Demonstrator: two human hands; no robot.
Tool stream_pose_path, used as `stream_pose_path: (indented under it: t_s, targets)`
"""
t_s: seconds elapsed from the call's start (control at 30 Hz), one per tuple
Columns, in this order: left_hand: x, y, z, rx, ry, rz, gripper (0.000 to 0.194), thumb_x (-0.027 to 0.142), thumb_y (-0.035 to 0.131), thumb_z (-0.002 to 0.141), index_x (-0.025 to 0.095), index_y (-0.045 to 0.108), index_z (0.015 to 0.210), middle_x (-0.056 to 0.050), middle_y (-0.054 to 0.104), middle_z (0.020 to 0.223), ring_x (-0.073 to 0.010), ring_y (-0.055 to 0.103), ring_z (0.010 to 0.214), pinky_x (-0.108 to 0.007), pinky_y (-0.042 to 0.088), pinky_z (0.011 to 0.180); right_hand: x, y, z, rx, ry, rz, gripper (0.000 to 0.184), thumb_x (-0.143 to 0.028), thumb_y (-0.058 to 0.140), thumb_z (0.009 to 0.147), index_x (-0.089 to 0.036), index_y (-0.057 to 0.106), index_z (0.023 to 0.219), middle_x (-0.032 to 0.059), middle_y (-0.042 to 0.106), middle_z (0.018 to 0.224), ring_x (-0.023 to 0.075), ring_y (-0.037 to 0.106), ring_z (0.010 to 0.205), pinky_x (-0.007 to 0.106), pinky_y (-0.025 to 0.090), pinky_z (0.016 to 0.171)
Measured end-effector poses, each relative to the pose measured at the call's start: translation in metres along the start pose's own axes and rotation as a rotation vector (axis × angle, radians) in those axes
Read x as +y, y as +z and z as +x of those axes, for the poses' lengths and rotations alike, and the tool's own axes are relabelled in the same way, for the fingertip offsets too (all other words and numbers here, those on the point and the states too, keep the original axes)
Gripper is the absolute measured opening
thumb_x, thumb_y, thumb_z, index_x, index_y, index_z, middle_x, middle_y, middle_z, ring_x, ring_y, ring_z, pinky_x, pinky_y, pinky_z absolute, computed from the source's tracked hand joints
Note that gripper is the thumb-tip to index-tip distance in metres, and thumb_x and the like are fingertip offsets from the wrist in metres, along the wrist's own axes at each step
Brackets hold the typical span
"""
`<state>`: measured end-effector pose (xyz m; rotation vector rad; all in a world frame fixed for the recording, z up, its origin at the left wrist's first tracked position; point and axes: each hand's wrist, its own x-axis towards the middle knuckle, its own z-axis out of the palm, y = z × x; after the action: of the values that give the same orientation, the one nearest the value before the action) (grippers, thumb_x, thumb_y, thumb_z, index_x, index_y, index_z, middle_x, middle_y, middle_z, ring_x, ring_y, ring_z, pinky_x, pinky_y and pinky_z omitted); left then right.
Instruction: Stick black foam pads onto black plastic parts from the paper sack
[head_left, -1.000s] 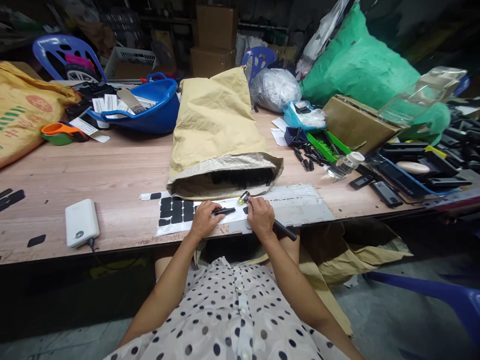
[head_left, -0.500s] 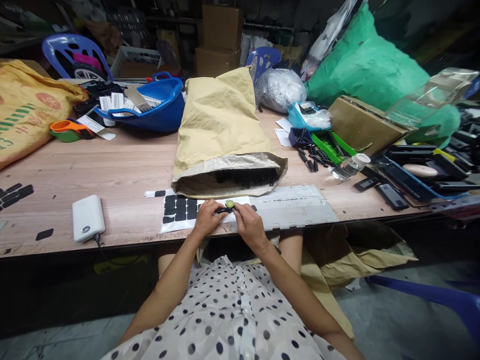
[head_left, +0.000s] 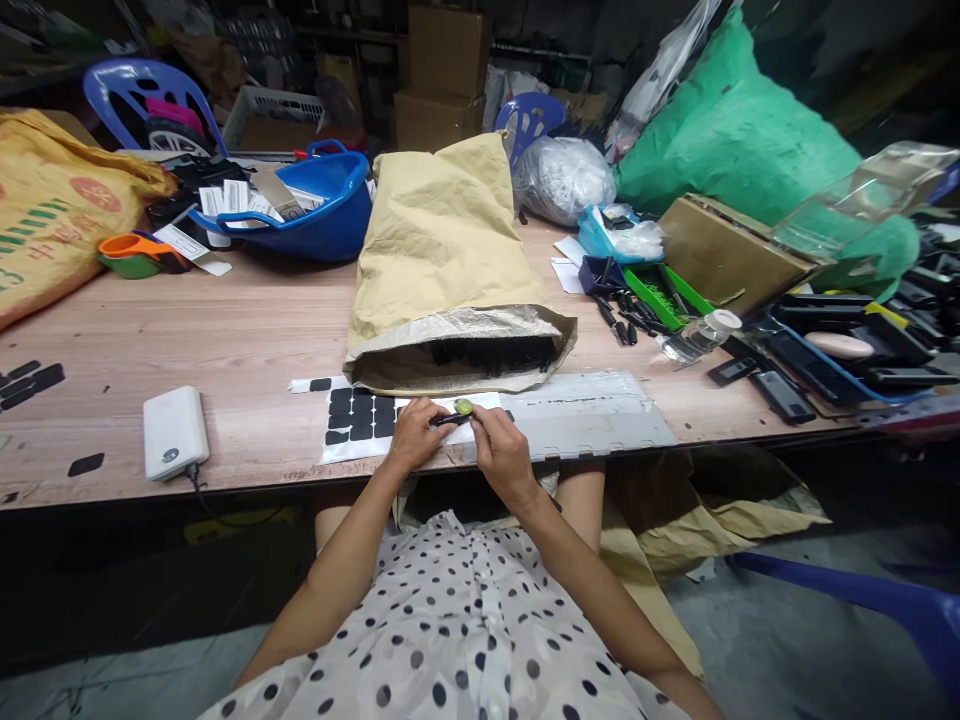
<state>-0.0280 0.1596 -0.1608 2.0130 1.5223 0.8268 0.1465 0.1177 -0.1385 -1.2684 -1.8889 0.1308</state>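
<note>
My left hand (head_left: 411, 432) is closed on a small black strip-like part (head_left: 448, 420) at the table's front edge. My right hand (head_left: 499, 448) is closed around a tool with a yellow-green tip (head_left: 463, 407), and that tip touches the black part. Both hands rest over a white sheet of black adhesive pads (head_left: 358, 418). Just behind them lies an open tan paper sack (head_left: 442, 260) with dark parts inside its mouth.
A white power bank (head_left: 175, 433) with a cable lies at the front left. A blue basin (head_left: 315, 205) with labels, an orange tape dispenser (head_left: 135, 252), a cardboard box (head_left: 720, 250), a green bag (head_left: 735, 130) and trays of black parts (head_left: 832, 340) crowd the wooden table (head_left: 225, 340).
My right hand has drawn the tool in toward my left hand, so its yellow-green tip now meets the black part. The long handle that stuck out to the right is hidden.
</note>
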Motion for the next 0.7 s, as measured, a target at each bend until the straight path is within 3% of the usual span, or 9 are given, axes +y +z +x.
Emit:
stream_pose_path:
  t_s: [0.23, 0.33, 0.57, 0.7]
  targets:
    - [0.002, -0.001, 0.000, 0.000, -0.004, 0.003, 0.008, 0.025, 0.074, 0.081, 0.024, 0.076, 0.089, -0.002, 0.066, 0.082, -0.0210, 0.060, 0.088, -0.034, 0.047, 0.086, 0.007, 0.004, -0.006, -0.044, 0.011, -0.054, 0.034, -0.024, 0.039, 0.103, -0.020, 0.069, 0.120, 0.0079, 0.068, 0.094, 0.0184, 0.065, 0.084, 0.028, 0.054, 0.076]
    - [0.003, -0.002, 0.000, -0.014, -0.003, 0.010, 0.009, 0.026, 0.074, 0.080, 0.023, 0.076, 0.089, -0.002, 0.065, 0.082, -0.0214, 0.060, 0.087, -0.035, 0.048, 0.086, 0.014, 0.001, -0.004, -0.005, 0.032, -0.078, 0.035, -0.024, 0.038, 0.104, -0.020, 0.069, 0.120, 0.0079, 0.069, 0.096, 0.0183, 0.065, 0.089, 0.027, 0.053, 0.080]
    - [0.004, 0.000, -0.002, -0.016, 0.027, 0.065, 0.024, 0.032, 0.076, 0.079, 0.026, 0.075, 0.102, -0.002, 0.066, 0.091, -0.0230, 0.060, 0.092, -0.037, 0.048, 0.088, 0.056, -0.009, 0.011, 0.021, 0.104, -0.338, 0.030, -0.021, 0.045, 0.100, -0.022, 0.071, 0.115, 0.0070, 0.069, 0.097, 0.0190, 0.062, 0.088, 0.027, 0.048, 0.074]
    - [0.003, 0.000, -0.002, -0.037, 0.041, 0.081, 0.023, 0.033, 0.073, 0.084, 0.028, 0.077, 0.105, -0.003, 0.063, 0.088, -0.0229, 0.060, 0.091, -0.036, 0.048, 0.086, 0.073, -0.005, 0.011, 0.000, 0.043, -0.476, 0.027, -0.017, 0.049, 0.098, -0.021, 0.073, 0.111, 0.0068, 0.068, 0.089, 0.0201, 0.056, 0.081, 0.029, 0.043, 0.074]
